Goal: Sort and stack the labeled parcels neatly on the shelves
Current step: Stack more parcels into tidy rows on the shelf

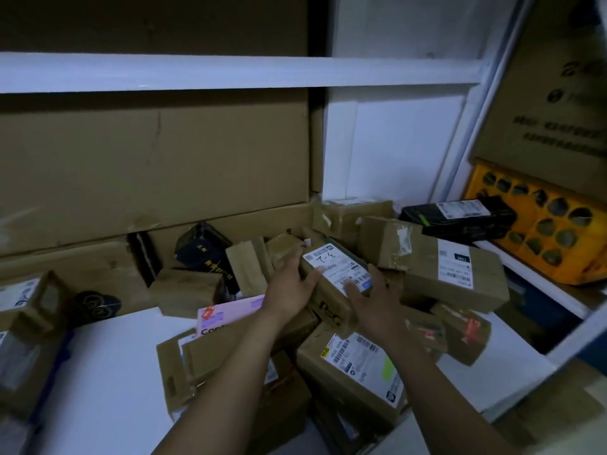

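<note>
Grip: left hand (289, 284) and right hand (371, 297) clasp the labeled parcel (331, 277).
Place: pile's twelve o'clock, on the shelf (108, 362).
Risk: dim view; loose neighbours possibly slide if nudged.

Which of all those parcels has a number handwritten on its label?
The small brown parcel held between both hands, left hand and right hand. Its white label bears pen marks; the other labels show only print.
</note>
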